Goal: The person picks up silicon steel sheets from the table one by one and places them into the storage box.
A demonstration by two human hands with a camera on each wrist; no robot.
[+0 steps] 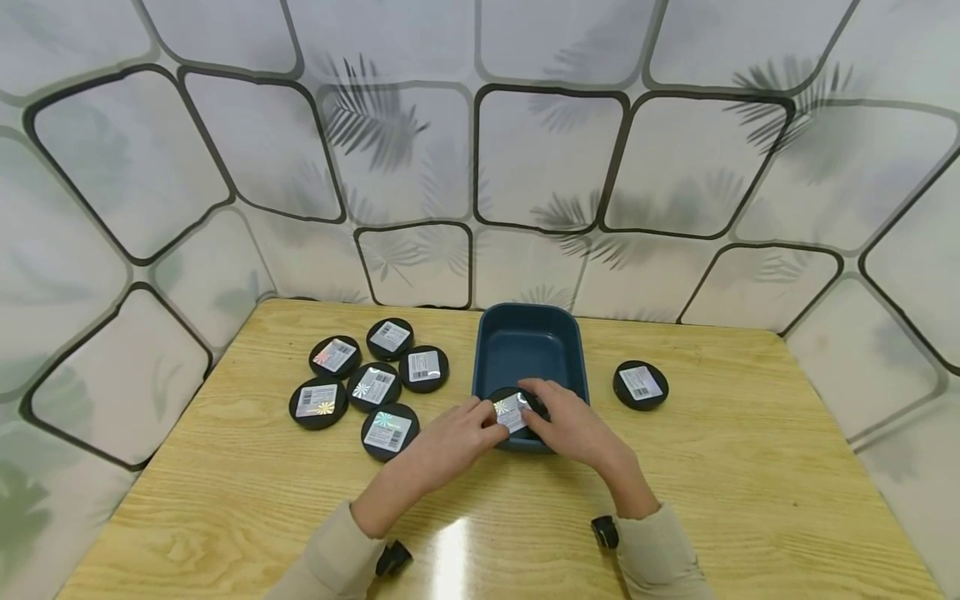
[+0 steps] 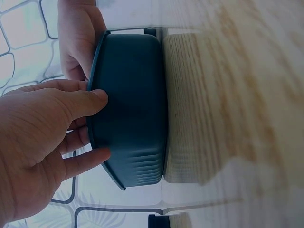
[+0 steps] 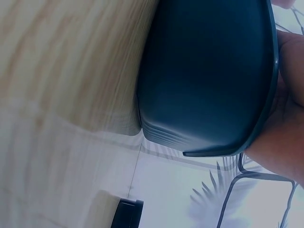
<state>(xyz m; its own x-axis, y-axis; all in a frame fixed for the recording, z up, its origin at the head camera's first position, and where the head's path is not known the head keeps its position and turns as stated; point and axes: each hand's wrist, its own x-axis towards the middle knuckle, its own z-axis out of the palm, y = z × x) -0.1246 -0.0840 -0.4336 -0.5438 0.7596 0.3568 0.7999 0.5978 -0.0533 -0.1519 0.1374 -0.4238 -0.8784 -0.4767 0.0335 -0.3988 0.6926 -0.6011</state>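
A dark blue plastic bin (image 1: 529, 315) stands on the wooden table in front of me. Over its near end is a flat, round black container (image 1: 513, 412) with a white label on top. My left hand (image 1: 457, 442) pinches this container from the left, and in the left wrist view the thumb of the left hand (image 2: 52, 118) lies against the bin's rim (image 2: 93, 114). From the right, my right hand (image 1: 573, 421) holds the same container, fingers on its far edge and thumb near the label. The bin wall hides the container in both wrist views.
Several more labelled black round containers (image 1: 374, 386) lie grouped on the table left of the bin. A single one (image 1: 641, 384) sits to the right. A patterned curtain-like backdrop (image 1: 540, 158) rises behind the table (image 1: 750, 467).
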